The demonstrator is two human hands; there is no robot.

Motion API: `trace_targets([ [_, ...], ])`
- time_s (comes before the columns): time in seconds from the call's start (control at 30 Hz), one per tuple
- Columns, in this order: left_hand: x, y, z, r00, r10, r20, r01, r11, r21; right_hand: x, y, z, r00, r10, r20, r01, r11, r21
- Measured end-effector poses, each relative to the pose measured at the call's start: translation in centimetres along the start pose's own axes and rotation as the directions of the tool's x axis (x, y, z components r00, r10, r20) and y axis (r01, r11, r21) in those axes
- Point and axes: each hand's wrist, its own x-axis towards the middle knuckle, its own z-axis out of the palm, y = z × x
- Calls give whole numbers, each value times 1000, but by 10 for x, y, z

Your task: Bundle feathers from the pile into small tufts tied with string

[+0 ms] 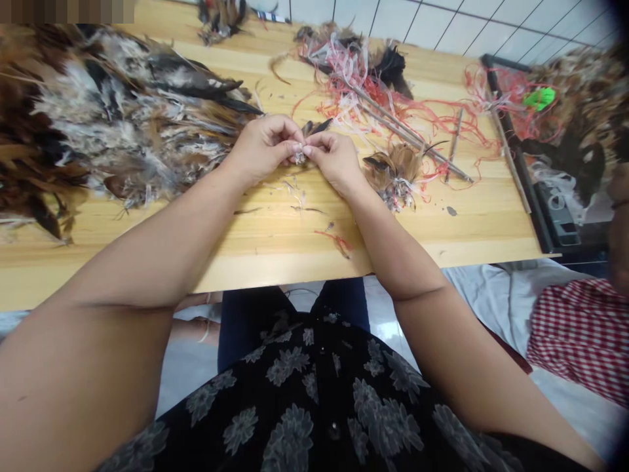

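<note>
Head view: the left hand (268,147) and right hand (335,157) pinch a small feather bunch (322,125) above the wooden table (265,255), apparently steadying its pale end (299,158) between opposed fingertips, while a large feather pile (147,118) lies leftward, seemingly within easy reach.

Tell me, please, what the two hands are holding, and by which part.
What looks like a small feather bunch, pinched by the left hand and the right hand near its pale end; exact contact is hidden.
</note>
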Motion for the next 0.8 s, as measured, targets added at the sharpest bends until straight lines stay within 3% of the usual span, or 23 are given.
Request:
trace_targets([
  [0.23, -2, 9, 5, 996, -87, 12, 87, 996, -4, 1, 0, 3, 999, -37, -26, 30, 969, -246],
  [0.47, 4, -5, -4, 989, -147, 31, 146, 989, 18, -6, -15, -1, 999, 10, -50, -28, 933, -359],
  [0.8, 2, 3, -5, 987, -160, -6, 159, 977, 145, -7, -22, -6, 997, 62, -50, -78, 893, -442],
])
